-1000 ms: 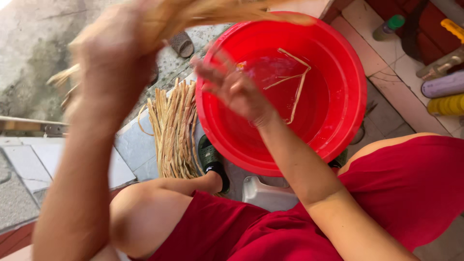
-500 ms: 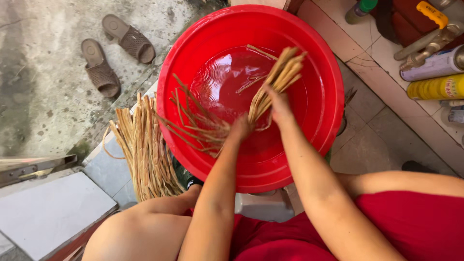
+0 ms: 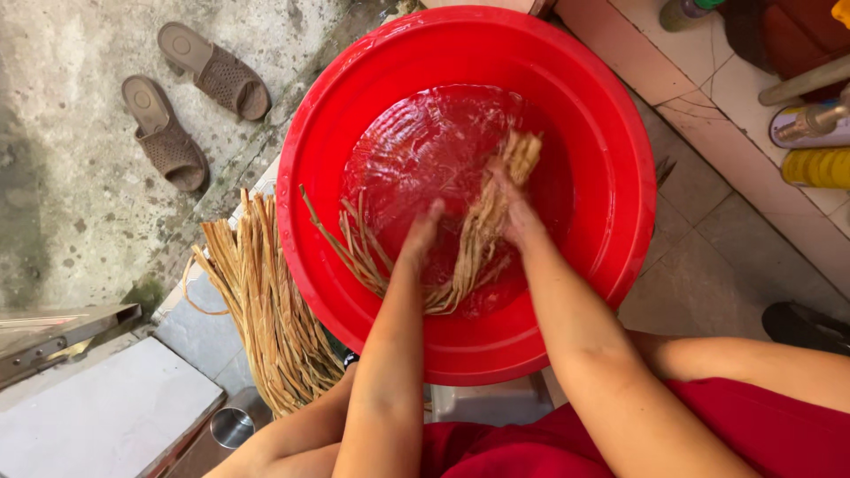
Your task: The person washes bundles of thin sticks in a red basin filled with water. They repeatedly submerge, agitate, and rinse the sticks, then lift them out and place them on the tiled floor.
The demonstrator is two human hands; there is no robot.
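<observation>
the right hand [image 3: 512, 205] has its fingers wrapped around a bundle of pale straw strips [image 3: 482, 235], pressing it under the water; the left hand [image 3: 421, 235] lies with fingers together on the fanned loose ends at about eight o'clock of the bundle. both sit in a big red basin [image 3: 611, 133] of rippling water, forearms reaching in from six o'clock. a dry heap of strips [image 3: 266, 305] lies on the floor tiles at the basin's eight o'clock, a pair of brown sandals [image 3: 190, 97] on stained concrete at ten o'clock, bottles [image 3: 815, 146] at two o'clock. half a second earlier the right hand held the bundle higher, upright, above the water; now it is lowered and soaked.
</observation>
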